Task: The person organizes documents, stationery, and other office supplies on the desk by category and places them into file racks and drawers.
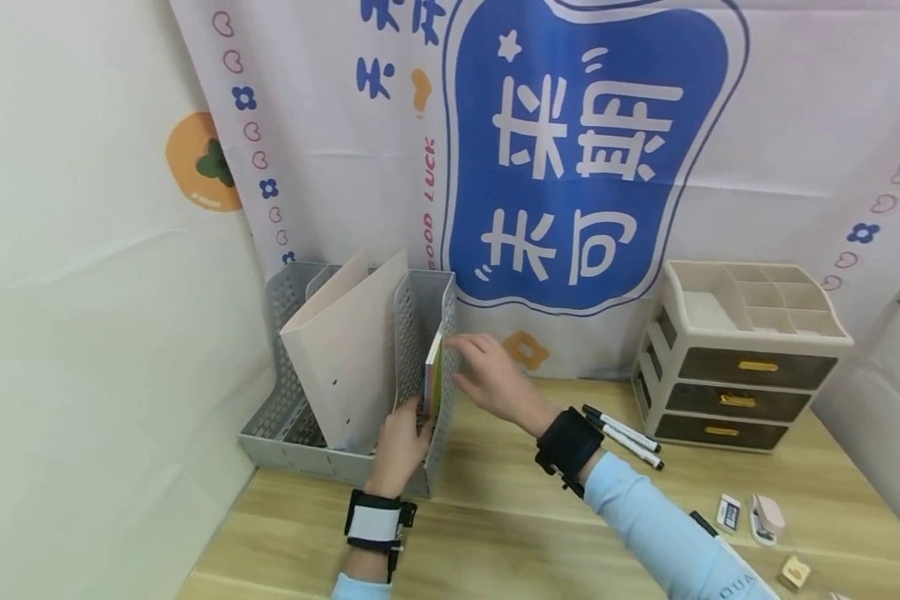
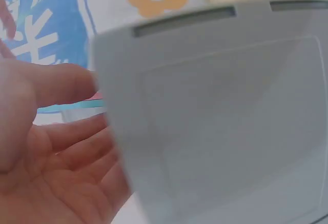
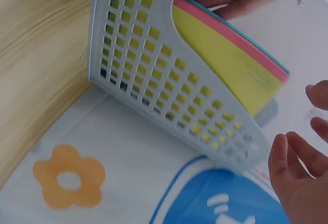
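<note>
Several thin colored notebooks (image 1: 434,375), with yellow, red and teal showing (image 3: 225,44), stand upright in the right compartment of a grey file rack (image 1: 345,462). At their lower front edge my left hand (image 1: 401,446) holds them between thumb and fingers. In the left wrist view the rack's grey wall hides most of them and the fingertips. My right hand (image 1: 495,379) is just right of their upper end, outside the rack's perforated side. Its fingers are bent and apart in the right wrist view, with nothing between them.
A large cream folder (image 1: 356,367) leans in the rack's middle compartment. To the right stands a drawer organizer (image 1: 753,350). Markers (image 1: 626,433), an eraser (image 1: 728,512), a pink stapler (image 1: 767,518) and a small yellowish block (image 1: 795,572) lie on the wooden table (image 1: 510,533). A printed cloth hangs behind.
</note>
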A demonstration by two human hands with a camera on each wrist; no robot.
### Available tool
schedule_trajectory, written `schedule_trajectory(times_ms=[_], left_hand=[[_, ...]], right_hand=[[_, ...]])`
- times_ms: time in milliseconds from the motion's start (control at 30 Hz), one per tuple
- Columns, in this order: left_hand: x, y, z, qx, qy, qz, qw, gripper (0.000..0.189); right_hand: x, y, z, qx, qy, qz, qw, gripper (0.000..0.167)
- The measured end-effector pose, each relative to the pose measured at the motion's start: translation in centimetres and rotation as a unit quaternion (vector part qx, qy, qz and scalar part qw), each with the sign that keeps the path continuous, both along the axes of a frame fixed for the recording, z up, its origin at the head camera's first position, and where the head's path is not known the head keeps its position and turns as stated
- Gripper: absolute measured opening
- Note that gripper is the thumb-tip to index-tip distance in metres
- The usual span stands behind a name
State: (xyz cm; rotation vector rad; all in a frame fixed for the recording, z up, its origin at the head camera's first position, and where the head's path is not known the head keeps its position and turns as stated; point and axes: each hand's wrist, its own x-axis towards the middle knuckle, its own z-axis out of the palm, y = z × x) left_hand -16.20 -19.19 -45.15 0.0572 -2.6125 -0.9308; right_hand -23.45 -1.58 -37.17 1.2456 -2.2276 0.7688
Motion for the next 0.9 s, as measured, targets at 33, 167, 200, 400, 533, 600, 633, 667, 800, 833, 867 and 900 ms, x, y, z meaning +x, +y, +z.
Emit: schedule_trajectory(times_ms=[33,167,200,400,533,600,633,667,800,833,867,900], left_hand=[[0.3,0.2,0.2,-0.002,0.006,0.002,1.0000,0.040],[1.4,0.9,1.3,-0.002,0.048,0.003,0.9988,0.042],[1.6,1.2,1.6,0.002,0.064,-0.001,0.9979,0.042],[2.1,3.8,3.7,0.005,0.157,-0.049,0.9864,0.039],[1.5,6.9,5.2,-0.025,0.175,-0.111,0.9780,0.043],[0.9,8.7,5.8,-0.030,0.173,-0.154,0.9724,0.046],[0.5,9.6,6.1,-0.033,0.171,-0.177,0.9688,0.047],[0.1,10.6,6.4,-0.035,0.170,-0.199,0.9646,0.047],[-2.0,14.4,7.9,-0.048,0.157,-0.277,0.9466,0.047],[-2.6,15.4,8.2,-0.059,0.152,-0.291,0.9427,0.047],[-3.3,16.3,8.5,-0.068,0.148,-0.304,0.9385,0.047],[-4.0,17.2,8.8,-0.077,0.143,-0.316,0.9349,0.048]], right_hand=[[0.1,0.8,0.1,-0.008,0.008,0.002,0.9999,0.047],[0.4,4.6,0.5,-0.031,0.033,0.009,0.9990,0.043],[0.5,5.7,0.7,-0.034,0.031,0.007,0.9989,0.042],[1.0,13.5,1.0,-0.043,0.007,-0.086,0.9954,0.042],[1.3,19.0,0.9,-0.077,-0.017,-0.157,0.9845,0.040],[1.5,21.8,0.8,-0.101,-0.034,-0.183,0.9773,0.036],[1.6,23.1,0.7,-0.114,-0.046,-0.196,0.9729,0.034],[1.6,24.4,0.6,-0.126,-0.056,-0.211,0.9678,0.031],[1.8,28.8,-0.1,-0.169,-0.120,-0.273,0.9393,0.029],[1.8,29.6,-0.2,-0.178,-0.140,-0.290,0.9298,0.031],[1.8,30.4,-0.4,-0.190,-0.162,-0.303,0.9197,0.034],[1.6,31.0,-0.5,-0.204,-0.187,-0.314,0.9083,0.036]])
